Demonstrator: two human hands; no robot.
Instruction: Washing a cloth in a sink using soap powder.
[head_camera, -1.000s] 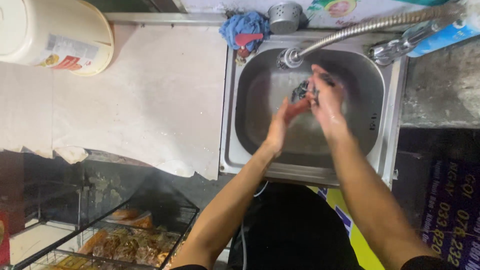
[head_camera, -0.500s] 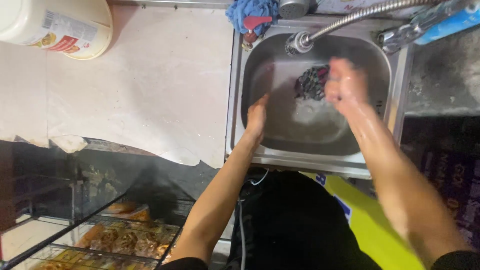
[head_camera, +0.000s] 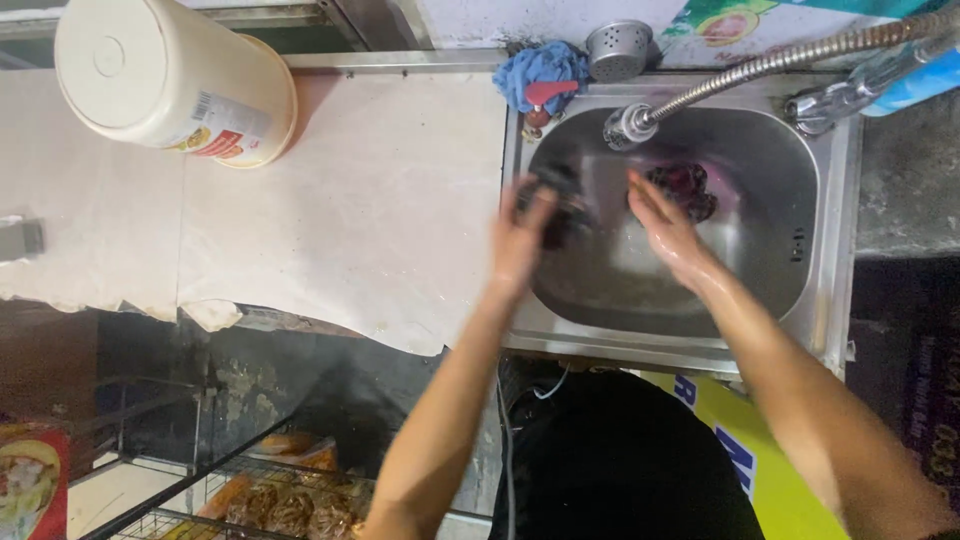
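- Head view: left hand (head_camera: 522, 238) curls loosely around a dark, blurred object (head_camera: 556, 205) at the steel sink's (head_camera: 832, 250) left wall; what it is cannot be told.
- Right hand (head_camera: 668, 228), wet, fingers spread flat, rests beside a dark purple lump (head_camera: 683, 188) under the flexible faucet (head_camera: 640, 122).
- Judged step: rinsing in the basin; next calls for a steady grip.

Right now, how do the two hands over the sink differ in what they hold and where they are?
The left hand is at the sink's left wall, gripping a small dark thing that is too blurred to identify; the right hand is nearer the middle, open and holding nothing. The left hand is motion-blurred; the right hand looks sharper and wet. The right hand's fingertips lie beside a dark clump under the spout; the left hand is apart from it. Both are bare, inside the basin.
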